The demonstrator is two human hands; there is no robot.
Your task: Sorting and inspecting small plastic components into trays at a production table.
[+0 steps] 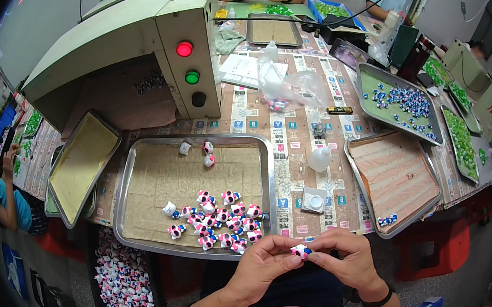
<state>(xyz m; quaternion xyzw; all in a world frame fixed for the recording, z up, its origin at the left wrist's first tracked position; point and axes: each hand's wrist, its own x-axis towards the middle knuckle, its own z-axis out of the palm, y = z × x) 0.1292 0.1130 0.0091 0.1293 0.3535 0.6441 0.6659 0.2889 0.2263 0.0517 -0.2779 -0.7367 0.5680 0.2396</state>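
Note:
Both my hands meet low in the middle, in front of the table edge. Between their fingertips is a small toy figurine, white and pink at the head and blue at the body. My left hand pinches its head side, and my right hand pinches the blue side. Just beyond my left hand lies a cloth-lined metal tray with many similar figurines clustered at its near right. Right of my hands, a pink-lined tray has a few small blue pieces in its near corner.
A white squeeze bottle and a small square dish stand between the trays. Farther right, a tray carries many blue pieces. A large machine fills the back left; a bin of figurines sits below. Other people work around.

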